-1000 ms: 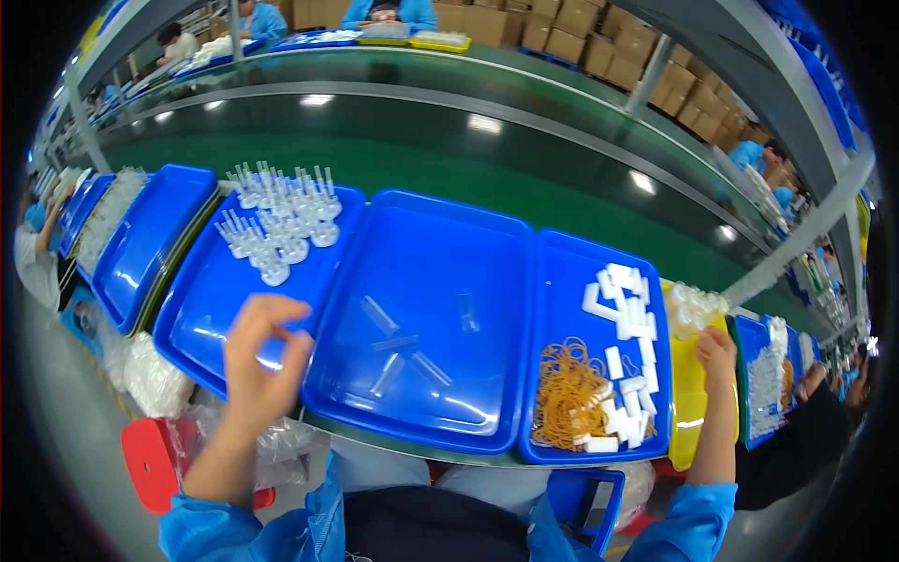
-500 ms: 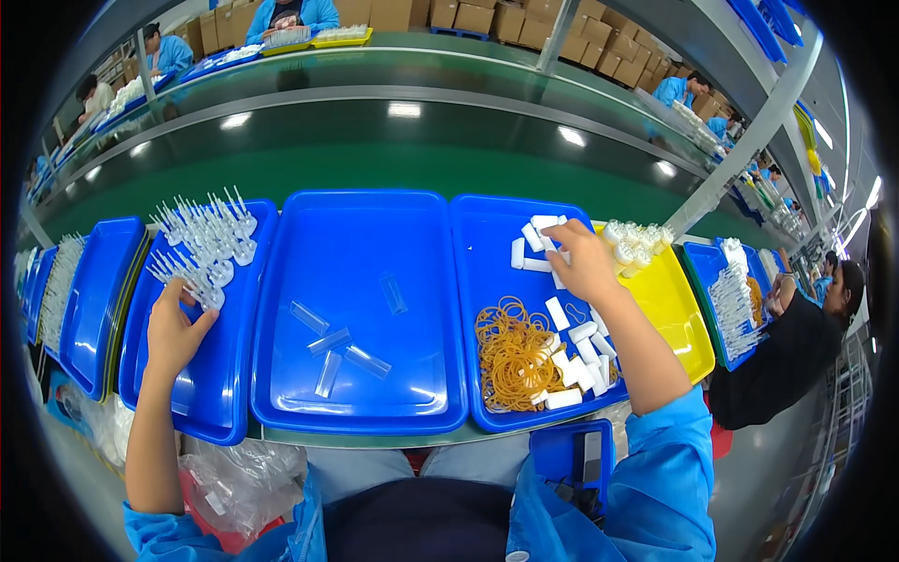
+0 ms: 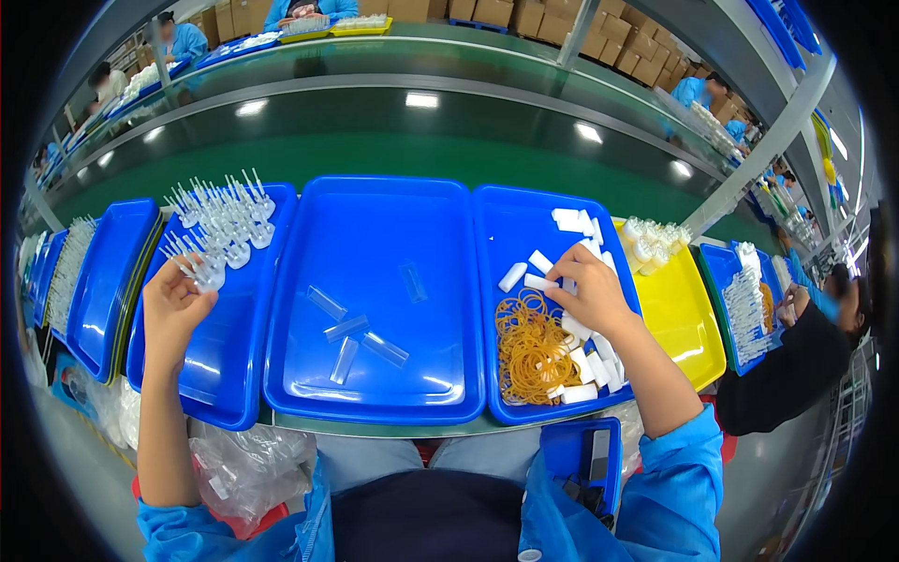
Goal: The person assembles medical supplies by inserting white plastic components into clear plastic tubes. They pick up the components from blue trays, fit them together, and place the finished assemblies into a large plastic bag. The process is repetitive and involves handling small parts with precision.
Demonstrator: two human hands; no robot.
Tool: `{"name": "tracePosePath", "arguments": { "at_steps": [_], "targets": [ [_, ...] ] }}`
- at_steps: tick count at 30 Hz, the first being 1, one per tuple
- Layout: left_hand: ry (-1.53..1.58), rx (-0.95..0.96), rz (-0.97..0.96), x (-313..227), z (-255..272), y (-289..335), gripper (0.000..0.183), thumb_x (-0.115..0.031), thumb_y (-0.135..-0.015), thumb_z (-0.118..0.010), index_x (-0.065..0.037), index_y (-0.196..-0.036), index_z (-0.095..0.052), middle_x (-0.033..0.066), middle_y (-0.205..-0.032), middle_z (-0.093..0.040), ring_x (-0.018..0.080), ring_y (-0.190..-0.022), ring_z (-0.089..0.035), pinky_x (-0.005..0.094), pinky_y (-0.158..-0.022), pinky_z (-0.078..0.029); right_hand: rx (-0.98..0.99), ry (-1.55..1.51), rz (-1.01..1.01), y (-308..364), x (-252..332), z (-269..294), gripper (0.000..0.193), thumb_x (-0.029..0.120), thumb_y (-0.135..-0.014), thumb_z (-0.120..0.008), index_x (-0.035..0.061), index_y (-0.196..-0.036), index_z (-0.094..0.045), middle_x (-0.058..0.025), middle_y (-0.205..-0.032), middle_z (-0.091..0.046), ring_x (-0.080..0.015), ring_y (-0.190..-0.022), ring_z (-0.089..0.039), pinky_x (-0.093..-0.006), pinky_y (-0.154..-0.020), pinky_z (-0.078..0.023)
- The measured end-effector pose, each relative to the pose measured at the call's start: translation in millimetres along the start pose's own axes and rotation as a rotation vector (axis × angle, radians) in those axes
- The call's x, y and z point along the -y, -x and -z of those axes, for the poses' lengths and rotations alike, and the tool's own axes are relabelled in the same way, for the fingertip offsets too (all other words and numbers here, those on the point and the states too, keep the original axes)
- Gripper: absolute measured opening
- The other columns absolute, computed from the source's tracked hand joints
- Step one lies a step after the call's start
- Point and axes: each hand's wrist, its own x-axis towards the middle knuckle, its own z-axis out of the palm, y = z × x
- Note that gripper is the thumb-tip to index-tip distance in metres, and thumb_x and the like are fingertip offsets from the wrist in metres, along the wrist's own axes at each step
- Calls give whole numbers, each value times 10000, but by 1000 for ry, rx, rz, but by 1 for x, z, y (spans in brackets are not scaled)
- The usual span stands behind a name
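Note:
My left hand is over the left blue tray, fingers curled around the near edge of a clear plastic piece with a thin upright stem. Behind it stand several similar stemmed pieces in a cluster. On the right, my right hand reaches into another blue tray, its thumb and fingertips closed at the end of a small white cylinder. Tan rubber bands lie heaped just nearer me, with more white cylinders beside them, partly hidden by my hand.
Between my hands a blue tray holds several short clear tubes. A yellow tray with capped yellowish-white pieces adjoins on the right. Beyond runs a green conveyor belt. A person in black sleeves works at far right.
My right hand has come nearer to me, from the far white cylinders to one beside the rubber bands. My left hand has lifted slightly, its fingers still at a stemmed piece.

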Motion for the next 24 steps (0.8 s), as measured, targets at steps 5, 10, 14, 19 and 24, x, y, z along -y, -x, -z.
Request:
{"name": "tracePosePath", "arguments": {
  "at_steps": [5, 10, 14, 19, 24],
  "targets": [
    [233, 141, -9, -26, -31, 34, 472, 82, -730, -682, 69, -1183, -553, 108, -1073, -643, 141, -951, -631, 242, -829, -502, -202, -14, -33, 2, -4, -3, 160, 100, -702, -762, 78, -803, -640, -89, -931, -593, -282, -839, -610, -383, -736, -501],
    [149, 202, -131, -36, -80, 77, 445, 75, -728, -704, 45, -1158, -594, 117, -1128, -563, 171, -952, -651, 234, -742, -546, -195, -709, -254, 20, 24, 18, 191, -29, -731, -726, 34, -845, -587, -96, -940, -652, -144, -808, -634, -264, -756, -503],
    [222, 244, -116, -32, -120, 104, 443, 96, -734, -703, 35, -1163, -613, 142, -1173, -522, 194, -996, -640, 237, -763, -575, -150, -1026, -201, 56, 77, 30, 197, -70, -743, -713, 17, -870, -590, -103, -976, -655, -125, -902, -628, -291, -850, -491],
    [193, 273, -182, -26, -145, 116, 465, 103, -729, -701, 10, -1177, -621, 158, -1173, -535, 221, -1023, -627, 278, -784, -591, -276, -838, -68, 87, 105, 6, 203, -24, -724, -748, 59, -875, -640, -90, -957, -687, -177, -950, -644, -501, -1120, -238],
    [62, 260, -243, -30, -150, 119, 462, 99, -708, -730, 10, -1152, -636, 161, -1150, -560, 238, -1009, -638, 294, -798, -593, -304, -1036, -81, 94, 113, -13, 176, 0, -725, -757, 43, -875, -675, -96, -960, -688, -183, -953, -635, -505, -1138, -184]
  ]
}}
